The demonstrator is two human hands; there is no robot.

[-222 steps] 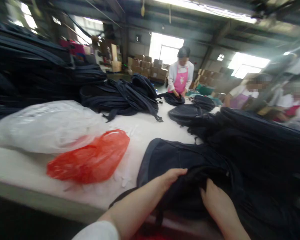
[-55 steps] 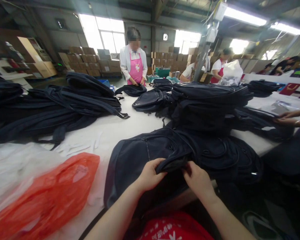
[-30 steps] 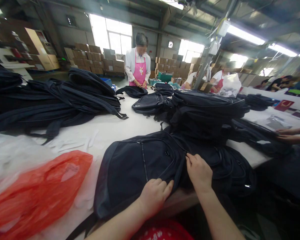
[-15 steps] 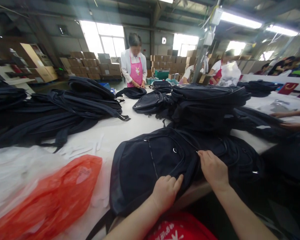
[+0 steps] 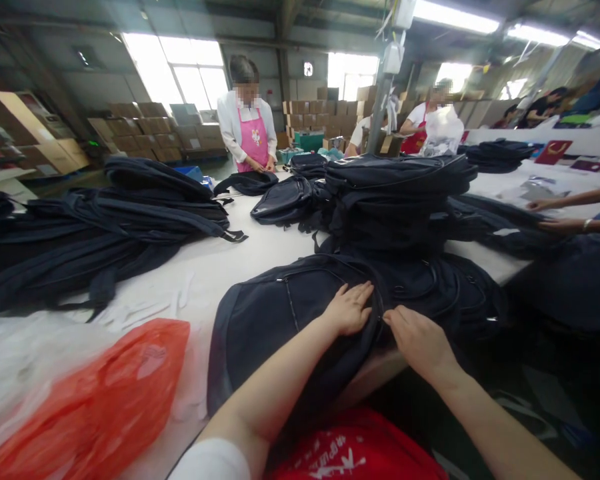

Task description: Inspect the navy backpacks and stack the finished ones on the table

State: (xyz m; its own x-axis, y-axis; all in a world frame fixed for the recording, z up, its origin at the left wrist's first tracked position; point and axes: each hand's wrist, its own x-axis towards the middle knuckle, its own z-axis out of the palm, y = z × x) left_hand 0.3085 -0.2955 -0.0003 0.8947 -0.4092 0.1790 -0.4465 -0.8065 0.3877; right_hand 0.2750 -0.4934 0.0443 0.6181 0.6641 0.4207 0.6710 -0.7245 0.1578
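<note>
A dark navy backpack lies flat on the white table in front of me, its zippers facing up. My left hand rests on the upper right part of its front, palm down with the fingers stretched out. Just to the right, my right hand is pinched at the zipper along the backpack's side edge. What sits between those fingertips is too small to make out, though it is at the zipper line.
Navy backpacks are piled behind and at the left. A red plastic bag lies at the front left. Across the table stands a person in a pink apron. Another person's hands reach in at the right.
My left hand has moved up the backpack from its lower edge and now lies flatter. My right hand has shifted slightly down along the zipper. The view has turned a little right.
</note>
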